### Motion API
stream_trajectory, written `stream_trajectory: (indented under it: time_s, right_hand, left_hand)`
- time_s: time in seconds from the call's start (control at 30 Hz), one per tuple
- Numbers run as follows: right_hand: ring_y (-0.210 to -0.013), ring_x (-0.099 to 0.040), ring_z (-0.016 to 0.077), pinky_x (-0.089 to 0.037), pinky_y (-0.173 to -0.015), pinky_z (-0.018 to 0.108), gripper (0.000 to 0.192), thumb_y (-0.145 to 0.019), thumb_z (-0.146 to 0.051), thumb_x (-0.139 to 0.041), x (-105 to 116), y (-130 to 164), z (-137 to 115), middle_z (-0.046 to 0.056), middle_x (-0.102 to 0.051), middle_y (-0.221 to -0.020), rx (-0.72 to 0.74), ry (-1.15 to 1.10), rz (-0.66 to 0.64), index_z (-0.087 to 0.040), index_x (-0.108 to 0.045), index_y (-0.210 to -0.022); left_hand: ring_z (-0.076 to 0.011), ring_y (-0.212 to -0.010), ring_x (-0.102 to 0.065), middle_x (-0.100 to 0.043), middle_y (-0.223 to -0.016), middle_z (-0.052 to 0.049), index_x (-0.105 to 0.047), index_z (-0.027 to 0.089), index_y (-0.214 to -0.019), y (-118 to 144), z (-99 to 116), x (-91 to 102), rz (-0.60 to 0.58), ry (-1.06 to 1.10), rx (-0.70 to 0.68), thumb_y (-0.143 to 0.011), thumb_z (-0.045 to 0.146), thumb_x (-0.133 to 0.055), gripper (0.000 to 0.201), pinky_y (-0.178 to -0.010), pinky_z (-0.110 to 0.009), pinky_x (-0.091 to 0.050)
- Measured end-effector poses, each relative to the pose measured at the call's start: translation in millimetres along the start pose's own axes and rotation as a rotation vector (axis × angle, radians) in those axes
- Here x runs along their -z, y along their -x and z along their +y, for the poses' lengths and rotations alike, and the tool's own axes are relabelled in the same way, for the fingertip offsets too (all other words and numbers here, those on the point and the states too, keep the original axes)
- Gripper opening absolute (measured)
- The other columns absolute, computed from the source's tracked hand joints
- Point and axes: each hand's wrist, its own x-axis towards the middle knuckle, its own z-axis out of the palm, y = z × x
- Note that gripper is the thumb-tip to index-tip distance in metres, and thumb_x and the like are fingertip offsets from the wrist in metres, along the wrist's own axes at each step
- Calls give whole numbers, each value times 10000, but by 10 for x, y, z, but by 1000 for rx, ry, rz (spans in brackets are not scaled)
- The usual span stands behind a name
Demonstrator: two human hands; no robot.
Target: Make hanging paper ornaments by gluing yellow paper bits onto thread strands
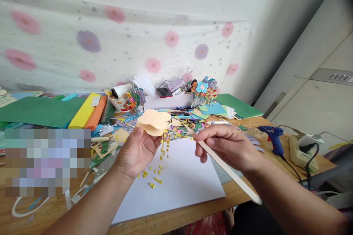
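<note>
My left hand point(136, 152) holds up a peach paper flower shape point(154, 121) above a white sheet point(182, 183). Small yellow bits point(156, 176) lie on the sheet and hang under the flower shape. My right hand point(227, 146) grips a long pale wooden stick point(228, 170), its far tip pointing toward the flower shape and its near end running back past my wrist.
A blue glue gun point(271, 136) and a power strip point(299, 150) sit at the right on the wooden table point(193, 214). Coloured paper scraps, foam rolls point(88, 112), a cup point(121, 102) and green sheets point(41, 110) crowd the back. A blurred patch covers the left.
</note>
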Motion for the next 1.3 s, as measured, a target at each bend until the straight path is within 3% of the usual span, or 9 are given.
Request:
stream_trajectory:
  time_s: [0.07,0.13,0.2,0.3,0.47,0.67,1.0,1.3]
  right_hand:
    - [-812,-712,141,-575,-754,279,146,-926,-238,-625,-74,-11,-32,35,-745,-893,12,-23,-10,-242,-722,-1036]
    - [-788,-706,131,-572,-723,253,163,-870,-241,-703,-150,-32,-44,5,-745,-842,93,25,50,-266,-715,-1031]
    - [-716,-685,122,-559,-643,230,160,-833,-258,-744,-218,-56,-40,-5,-733,-787,169,162,128,-261,-719,-990]
    - [-735,-688,154,-567,-659,275,77,-867,-260,-702,-301,-84,-46,32,-748,-811,321,461,213,-229,-742,-925]
    - [-730,-708,183,-590,-678,315,226,-893,-148,-629,-404,-78,-154,44,-758,-823,503,689,230,-246,-722,-1073]
    - [-781,-725,194,-604,-724,301,294,-862,-103,-642,-429,-69,-167,42,-769,-899,507,786,232,-268,-715,-1094]
    - [-868,-719,184,-594,-779,282,296,-860,-92,-649,-407,-71,-104,46,-762,-946,475,773,147,-242,-703,-1109]
    - [-841,-724,194,-604,-758,302,299,-874,-99,-627,-413,-71,-115,44,-769,-928,504,790,143,-255,-700,-1118]
  left_hand:
    - [-182,-848,-719,-767,-1027,-41,-676,231,-1126,14,-3,-16,-27,12,15,-653,349,-843,515,-756,-270,-597]
    - [-183,-857,-719,-767,-1023,-42,-681,234,-1114,26,-10,-26,-38,19,17,-671,361,-830,485,-749,-273,-598]
    - [-188,-874,-720,-768,-1016,-41,-687,239,-1101,34,-20,-33,-39,22,11,-677,371,-825,465,-744,-273,-598]
    - [-190,-869,-723,-773,-1004,-34,-691,245,-1093,45,-33,-42,-43,22,16,-672,373,-828,461,-745,-271,-598]
    - [-186,-866,-727,-777,-1005,-28,-695,241,-1087,66,-46,-41,-72,12,40,-682,379,-818,445,-761,-263,-596]
    - [-206,-931,-717,-767,-1033,-28,-654,257,-1174,77,-61,-9,-116,-14,47,-702,386,-800,510,-751,-260,-588]
    - [-197,-919,-721,-771,-1018,-24,-685,241,-1115,98,-68,-2,-141,-4,75,-704,373,-799,447,-776,-251,-580]
    - [-218,-921,-724,-773,-1018,-21,-619,273,-1241,108,-65,-9,-155,-15,81,-701,383,-800,580,-772,-268,-579]
